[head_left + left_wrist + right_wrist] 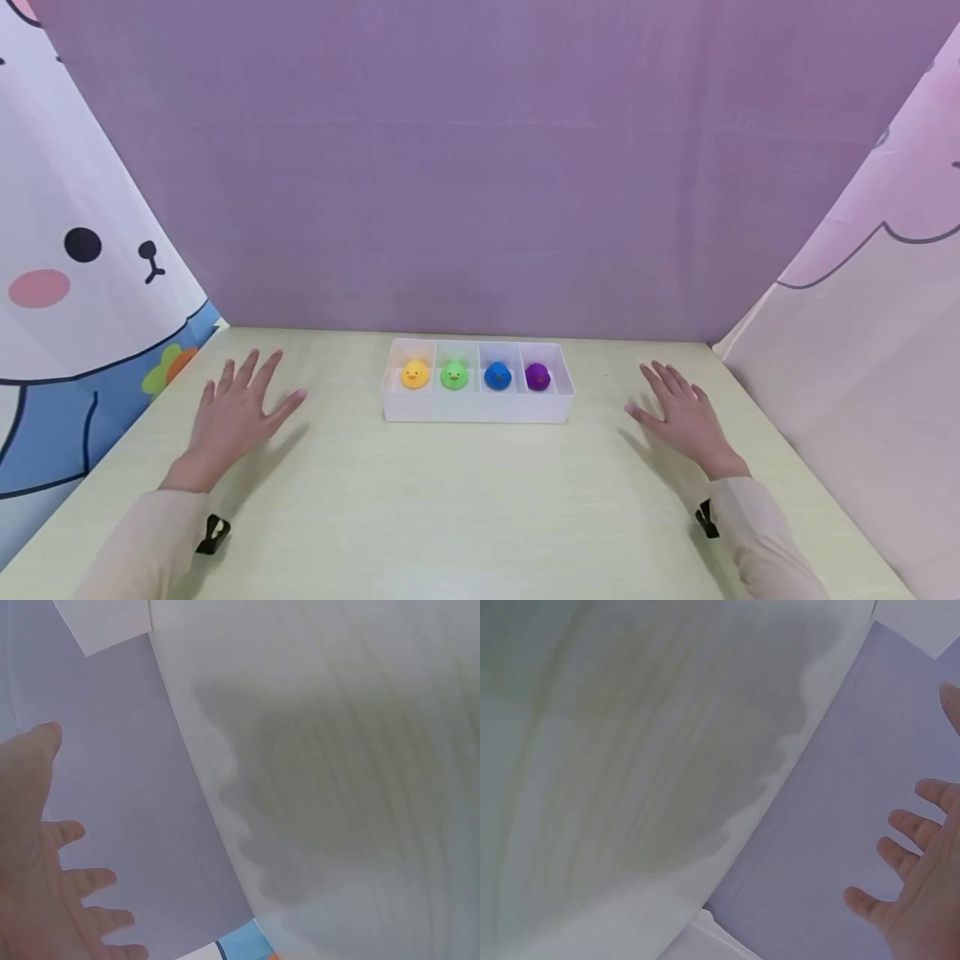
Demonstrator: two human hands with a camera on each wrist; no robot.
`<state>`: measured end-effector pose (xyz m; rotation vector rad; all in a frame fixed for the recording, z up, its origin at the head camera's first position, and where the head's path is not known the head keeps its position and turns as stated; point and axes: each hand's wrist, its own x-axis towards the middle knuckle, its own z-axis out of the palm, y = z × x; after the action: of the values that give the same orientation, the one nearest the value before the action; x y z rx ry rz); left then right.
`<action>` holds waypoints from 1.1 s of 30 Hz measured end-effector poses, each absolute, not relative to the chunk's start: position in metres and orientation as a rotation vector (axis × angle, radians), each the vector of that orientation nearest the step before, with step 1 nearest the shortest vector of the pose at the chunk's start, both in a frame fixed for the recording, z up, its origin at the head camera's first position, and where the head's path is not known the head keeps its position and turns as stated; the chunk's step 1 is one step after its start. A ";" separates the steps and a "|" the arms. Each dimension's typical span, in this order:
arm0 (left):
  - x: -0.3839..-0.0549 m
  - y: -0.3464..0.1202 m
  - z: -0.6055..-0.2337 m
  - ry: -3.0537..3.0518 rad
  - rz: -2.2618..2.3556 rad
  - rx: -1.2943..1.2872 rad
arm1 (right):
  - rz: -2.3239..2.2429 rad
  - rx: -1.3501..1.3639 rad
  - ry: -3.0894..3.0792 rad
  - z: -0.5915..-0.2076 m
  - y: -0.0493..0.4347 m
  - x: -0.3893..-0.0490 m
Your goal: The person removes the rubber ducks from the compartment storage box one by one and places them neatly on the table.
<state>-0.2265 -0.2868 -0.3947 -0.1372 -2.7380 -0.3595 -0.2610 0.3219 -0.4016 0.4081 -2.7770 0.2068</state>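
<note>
A white tray (476, 408) with a row of compartments sits near the back of the table, between the two hands. From left to right its compartments hold a yellow duck (415, 375), a green duck (453, 375), a blue duck (497, 376) and a purple duck (537, 377), one in each. Left of the tray, my left hand (236, 417) hovers over the table with fingers spread, holding nothing. On the tray's other side my right hand (686, 421) also hovers, fingers extended and holding nothing. Both wrist views show the palms and spread fingers, and a corner of the white tray (105, 622).
The pale wooden table (480, 508) reaches back to a purple cloth (480, 167). Printed curtains flank it: a cartoon-animal curtain (97, 333) on the left and a pink-white curtain (870, 358) on the right. Black straps (213, 534) show at the wrists.
</note>
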 end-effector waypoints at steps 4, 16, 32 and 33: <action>-0.229 -0.283 -0.395 -2.725 -0.341 -0.156 | 0.206 0.444 -2.759 -0.402 0.318 -0.263; -0.232 -0.268 -0.396 -2.694 -0.310 -0.217 | 0.243 0.541 -2.710 -0.405 0.308 -0.268; -0.243 -0.242 -0.402 -2.632 -0.363 -0.327 | 0.325 0.649 -2.634 -0.402 0.291 -0.279; -0.244 -0.241 -0.402 -2.628 -0.367 -0.335 | 0.329 0.654 -2.629 -0.402 0.289 -0.280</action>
<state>-0.2443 -0.2405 -0.4020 -0.3351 -2.6276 -0.3670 -0.2797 0.2894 -0.4016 0.6541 -2.6285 0.3294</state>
